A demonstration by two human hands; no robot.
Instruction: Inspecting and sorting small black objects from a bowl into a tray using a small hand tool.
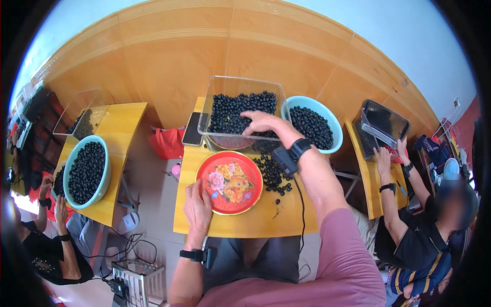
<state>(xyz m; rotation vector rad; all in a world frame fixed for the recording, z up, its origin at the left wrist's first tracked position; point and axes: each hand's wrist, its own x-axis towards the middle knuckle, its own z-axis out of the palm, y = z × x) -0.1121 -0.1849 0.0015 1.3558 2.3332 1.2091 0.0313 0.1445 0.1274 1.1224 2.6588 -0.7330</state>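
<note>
My left hand (pixel 197 207) is at the left rim of a round red tray (pixel 207 171) with a floral print, its fingers along the edge and its thumb over the rim. Nothing lies on the print. My right hand (pixel 262 123) reaches over the near wall of a clear plastic bin (pixel 245 81), fingers apart, above small glossy black balls (pixel 250 101) that look like berries or beads. Whether its fingertips touch them is hard to tell. More loose black balls (pixel 271 171) lie on the yellow table (pixel 245 227), right of the tray and partly under my right forearm.
A pale green basin (pixel 336 128) of black balls stands beside the bin. A phone (pixel 193 129) lies left of it, near a red bag (pixel 169 142). Co-workers sit at side tables, with another full basin (pixel 106 176) left and a dark tray (pixel 386 123) right. A cable hangs from my right wrist.
</note>
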